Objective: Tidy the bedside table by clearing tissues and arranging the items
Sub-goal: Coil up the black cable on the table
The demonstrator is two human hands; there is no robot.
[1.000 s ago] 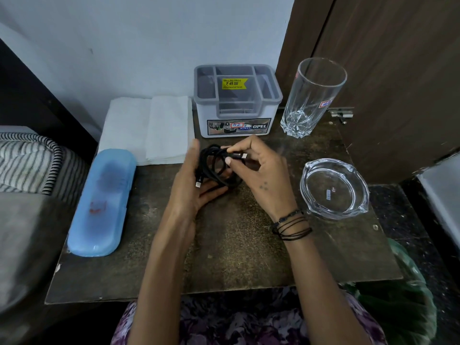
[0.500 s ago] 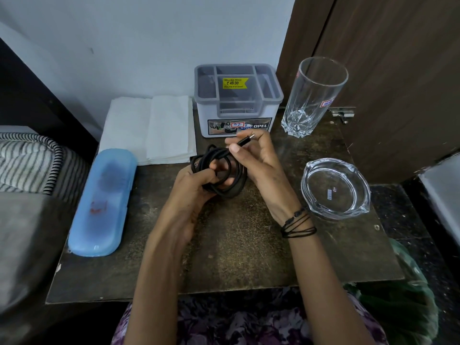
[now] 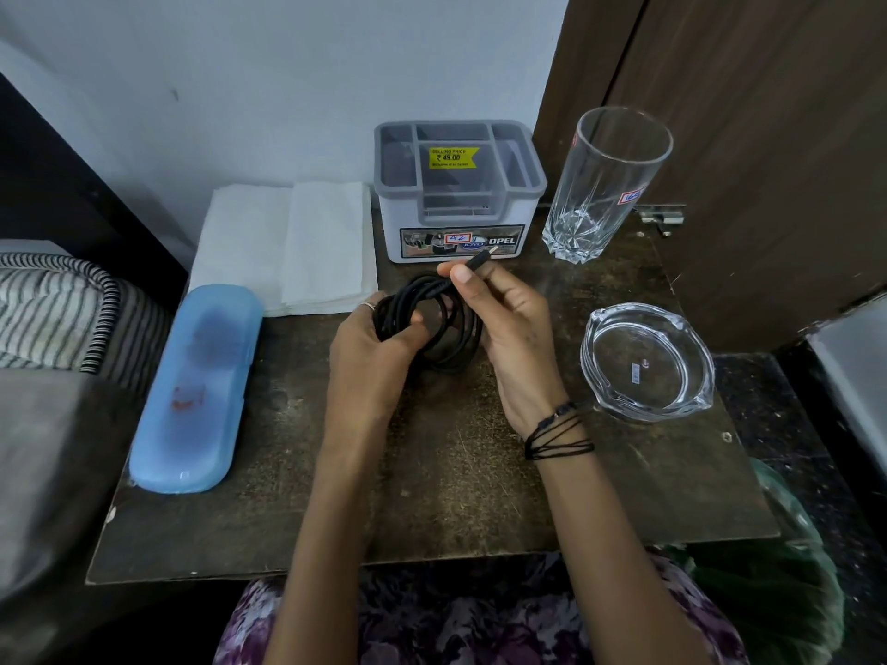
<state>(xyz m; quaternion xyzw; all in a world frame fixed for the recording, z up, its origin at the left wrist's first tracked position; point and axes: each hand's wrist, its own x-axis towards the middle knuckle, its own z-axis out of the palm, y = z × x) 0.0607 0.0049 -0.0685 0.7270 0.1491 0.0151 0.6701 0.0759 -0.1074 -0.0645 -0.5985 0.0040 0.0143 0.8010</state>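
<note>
At frame centre, the left hand (image 3: 372,350) is clamping the coiled cable (image 3: 432,324) while the right hand (image 3: 509,324) is pinching its plug end, apparently to finish the coil.

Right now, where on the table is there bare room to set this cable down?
Bare: the near table between blue case and glass ashtray. Crowded: the back row of tissues, organizer and tumbler.

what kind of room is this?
Likely a bedroom: a small dark bedside table stands against striped bedding, with folded tissues and an empty drinking glass on it.
</note>
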